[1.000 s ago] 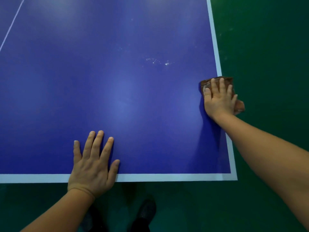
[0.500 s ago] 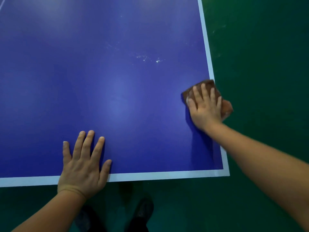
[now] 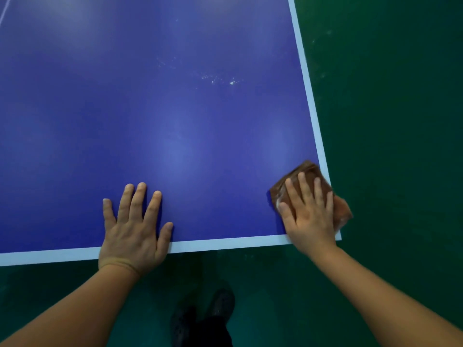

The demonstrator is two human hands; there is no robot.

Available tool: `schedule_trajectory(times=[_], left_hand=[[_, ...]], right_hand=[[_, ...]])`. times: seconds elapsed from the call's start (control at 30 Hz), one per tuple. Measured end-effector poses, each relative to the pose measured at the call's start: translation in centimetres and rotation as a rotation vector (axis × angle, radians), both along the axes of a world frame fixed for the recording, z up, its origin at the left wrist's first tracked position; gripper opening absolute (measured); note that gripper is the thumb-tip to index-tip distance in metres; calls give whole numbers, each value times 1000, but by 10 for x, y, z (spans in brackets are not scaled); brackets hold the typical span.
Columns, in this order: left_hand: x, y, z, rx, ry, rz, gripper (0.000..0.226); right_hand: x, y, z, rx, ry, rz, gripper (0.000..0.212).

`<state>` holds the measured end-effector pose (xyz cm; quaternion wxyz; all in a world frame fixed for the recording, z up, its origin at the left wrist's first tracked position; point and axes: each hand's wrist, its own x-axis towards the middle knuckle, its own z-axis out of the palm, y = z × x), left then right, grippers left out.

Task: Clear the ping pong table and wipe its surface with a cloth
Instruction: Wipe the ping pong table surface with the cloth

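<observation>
The right hand (image 3: 309, 216), fingers straight, presses a folded brown cloth (image 3: 313, 181) flat at the near right corner of the blue white-edged ping pong table (image 3: 175, 121). The left hand (image 3: 134, 229) lies flat, fingers spread, at the near edge.

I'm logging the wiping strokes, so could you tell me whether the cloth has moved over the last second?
Yes. The cloth under the right hand slid along the table's white side line toward the near corner.

I count one blue ping pong table (image 3: 175, 121), one brown cloth (image 3: 307, 175), and my two hands: left hand (image 3: 132, 234), right hand (image 3: 310, 216). Below are my two dark shoes (image 3: 223, 303). One patch of white specks (image 3: 220, 80) marks the tabletop.
</observation>
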<state>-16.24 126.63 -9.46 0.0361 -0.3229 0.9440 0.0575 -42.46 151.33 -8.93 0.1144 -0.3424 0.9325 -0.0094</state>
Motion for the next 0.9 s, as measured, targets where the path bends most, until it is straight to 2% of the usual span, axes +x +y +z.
schedule_trajectory(times=[0.17,0.37,0.53,0.73,0.8,0.9], left_hand=[[1,-2,-1,41,73,23,73],[1,-2,1,140,145,87,70],[-46,27,16,185,298,407,76],[-199,73,19,246,346,764,75],[-229,76,11,216,275,897,72],[-241,76,-1,128,149,961,73]], right_hand=[[2,12,-2,41,10,47,68],[-26,11,3,50,-29,217,65],[-84,-32,7,67,-38,243,69],[-172,-114,4,12,-46,332,64],[-197,-136,2,1,-46,394,62],[-239,-168,0,-14,-35,471,62]])
